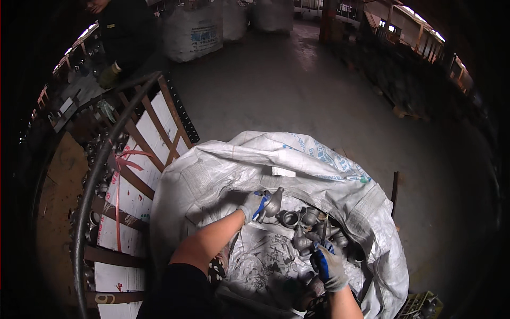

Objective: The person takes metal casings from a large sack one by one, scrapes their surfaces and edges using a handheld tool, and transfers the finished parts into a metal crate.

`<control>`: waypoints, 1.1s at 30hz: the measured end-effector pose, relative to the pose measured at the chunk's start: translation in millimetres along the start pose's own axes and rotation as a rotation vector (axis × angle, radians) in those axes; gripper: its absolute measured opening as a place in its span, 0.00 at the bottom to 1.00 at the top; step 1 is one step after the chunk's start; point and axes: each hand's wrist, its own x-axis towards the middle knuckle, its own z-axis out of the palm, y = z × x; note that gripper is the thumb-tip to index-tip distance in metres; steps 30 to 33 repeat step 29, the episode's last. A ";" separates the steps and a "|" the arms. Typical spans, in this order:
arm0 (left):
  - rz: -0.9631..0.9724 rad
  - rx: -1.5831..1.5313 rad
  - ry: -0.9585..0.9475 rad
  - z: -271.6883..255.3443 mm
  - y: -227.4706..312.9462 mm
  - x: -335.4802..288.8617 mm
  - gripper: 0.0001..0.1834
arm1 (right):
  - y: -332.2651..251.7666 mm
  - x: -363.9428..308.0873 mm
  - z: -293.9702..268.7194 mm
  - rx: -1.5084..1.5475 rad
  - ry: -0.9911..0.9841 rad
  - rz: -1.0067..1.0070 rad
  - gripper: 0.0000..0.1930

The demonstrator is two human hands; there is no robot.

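My left hand [254,205], in a grey glove with a blue palm, is closed around a grey metal casting [273,204] with a narrow neck pointing up. It is over the inside of a large white woven bulk bag [212,159] whose rim is rolled down. Just to the right, my right hand [330,267], gloved alike, is closed on a narrow dark bar-like tool [324,229] that points away from me; its exact kind is unclear. Several more castings lie between and beyond the hands, among them one with a round open mouth [289,218] and a bulb-shaped one [302,239].
On the left stands a metal-barred cage [95,181] lined with cardboard, with many metal parts inside. Another person [125,37] is beyond it. Full white bulk bags [194,34] stand at the back. A green crate [419,305] sits at the lower right.
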 end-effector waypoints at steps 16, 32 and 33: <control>0.603 -0.703 0.302 -118.2 79.2 -130.9 0.12 | 10.1 8.7 27.5 -0.163 -0.075 -0.234 0.09; -0.156 -2.334 0.681 -114.8 50.1 -114.6 0.27 | -23.1 27.2 54.5 -1.430 0.100 -1.123 0.25; -0.156 -2.334 0.681 -114.8 50.1 -114.6 0.27 | -23.1 27.2 54.5 -1.430 0.100 -1.123 0.25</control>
